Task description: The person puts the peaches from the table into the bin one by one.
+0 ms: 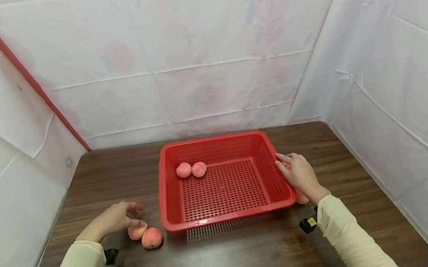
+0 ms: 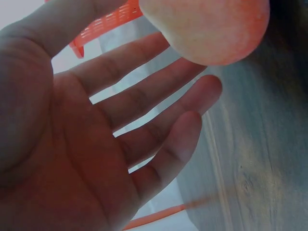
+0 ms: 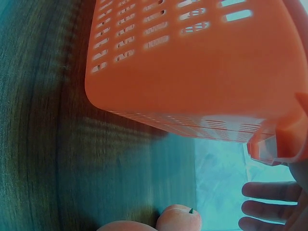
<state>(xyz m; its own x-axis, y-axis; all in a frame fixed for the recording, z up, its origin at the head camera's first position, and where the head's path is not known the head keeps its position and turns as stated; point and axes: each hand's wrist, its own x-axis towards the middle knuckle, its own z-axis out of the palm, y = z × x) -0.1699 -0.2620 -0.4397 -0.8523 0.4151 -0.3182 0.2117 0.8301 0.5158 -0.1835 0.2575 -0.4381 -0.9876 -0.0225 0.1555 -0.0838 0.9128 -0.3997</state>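
Observation:
A red plastic basket (image 1: 226, 220) stands in the middle of the table with two pink peaches, one a left peach (image 1: 184, 170) and one a right peach (image 1: 199, 169), in its far left corner. My left hand (image 1: 113, 218) hovers over a yellow-red peach (image 1: 137, 231) left of the basket; its fingers are spread and loosely bent in the left wrist view, with the peach (image 2: 216, 29) beyond them. Another peach (image 1: 152, 238) lies beside that one. My right hand (image 1: 302, 175) is at the basket's right rim, its fingers (image 3: 269, 191) straight; whether they touch the rim I cannot tell.
Right of the basket, partly hidden by my right hand, lies a peach (image 1: 301, 197); the right wrist view shows a peach with a stem (image 3: 179, 219) and part of another. White patterned sheets (image 1: 202, 53) enclose the brown wooden table (image 1: 232, 263) at the back and sides.

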